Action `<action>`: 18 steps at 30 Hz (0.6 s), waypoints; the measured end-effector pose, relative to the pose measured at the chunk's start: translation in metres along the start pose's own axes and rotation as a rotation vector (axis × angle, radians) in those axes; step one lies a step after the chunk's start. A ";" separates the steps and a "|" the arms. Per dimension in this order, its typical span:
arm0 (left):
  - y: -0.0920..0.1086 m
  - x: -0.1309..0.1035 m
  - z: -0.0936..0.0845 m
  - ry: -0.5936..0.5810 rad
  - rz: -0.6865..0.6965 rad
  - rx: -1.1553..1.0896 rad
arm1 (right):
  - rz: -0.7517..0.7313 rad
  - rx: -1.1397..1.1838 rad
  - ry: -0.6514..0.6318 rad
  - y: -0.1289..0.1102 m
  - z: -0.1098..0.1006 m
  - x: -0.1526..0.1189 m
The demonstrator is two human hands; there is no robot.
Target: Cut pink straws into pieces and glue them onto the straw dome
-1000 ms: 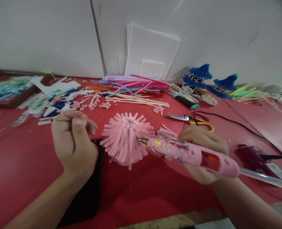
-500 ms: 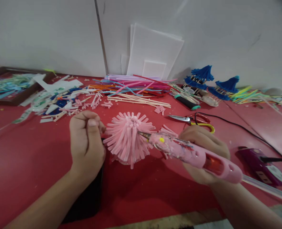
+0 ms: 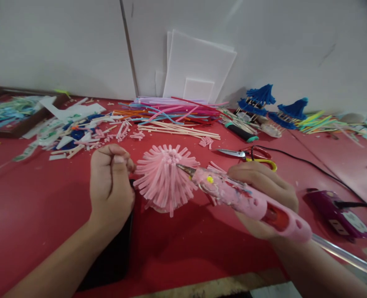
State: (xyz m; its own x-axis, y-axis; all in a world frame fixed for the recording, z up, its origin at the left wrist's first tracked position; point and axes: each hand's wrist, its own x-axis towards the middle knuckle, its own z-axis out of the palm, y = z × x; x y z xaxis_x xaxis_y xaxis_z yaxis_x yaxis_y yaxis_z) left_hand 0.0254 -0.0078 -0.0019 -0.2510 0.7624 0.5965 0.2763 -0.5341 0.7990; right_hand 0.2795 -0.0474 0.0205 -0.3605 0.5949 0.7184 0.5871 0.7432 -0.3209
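A pink cone-shaped piece (image 3: 167,182), made of many short fuzzy strips fanning out from its top, sits over the red table. My left hand (image 3: 110,182) is closed at its left side, thumb pressed against curled fingers; what lies between the fingertips is hidden. Wrapped round a pink stick-shaped hot glue gun (image 3: 254,203) is my right hand (image 3: 264,182). The gun's metal nozzle points left, at or very near the strips just below the cone's top. A clear glue stick (image 3: 346,254) sticks out of the gun's back end.
Scissors (image 3: 233,153) lie beyond my right hand, with a purple power strip (image 3: 339,215) and black cord to the right. Behind are coloured stems (image 3: 177,111), blue roof-like models (image 3: 261,99) and scraps (image 3: 74,132). A dark flat object (image 3: 109,260) lies under my left forearm.
The whole view has shifted slightly, so everything sits a little further left. The nozzle stays by the cone's top, and both hands keep the same pose.
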 end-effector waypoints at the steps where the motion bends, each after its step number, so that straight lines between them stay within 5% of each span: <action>1: -0.001 0.000 0.000 0.000 -0.003 -0.007 | 0.005 0.005 0.000 0.001 0.000 -0.001; 18: -0.006 0.001 -0.004 -0.039 -0.042 -0.038 | -0.005 0.018 -0.003 0.005 0.002 -0.001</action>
State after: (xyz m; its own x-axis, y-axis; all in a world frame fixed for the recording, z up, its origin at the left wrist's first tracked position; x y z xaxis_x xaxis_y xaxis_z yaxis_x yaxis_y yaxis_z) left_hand 0.0193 -0.0053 -0.0058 -0.2250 0.7980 0.5591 0.2308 -0.5138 0.8263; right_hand 0.2811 -0.0436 0.0172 -0.3654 0.5922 0.7181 0.5725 0.7513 -0.3283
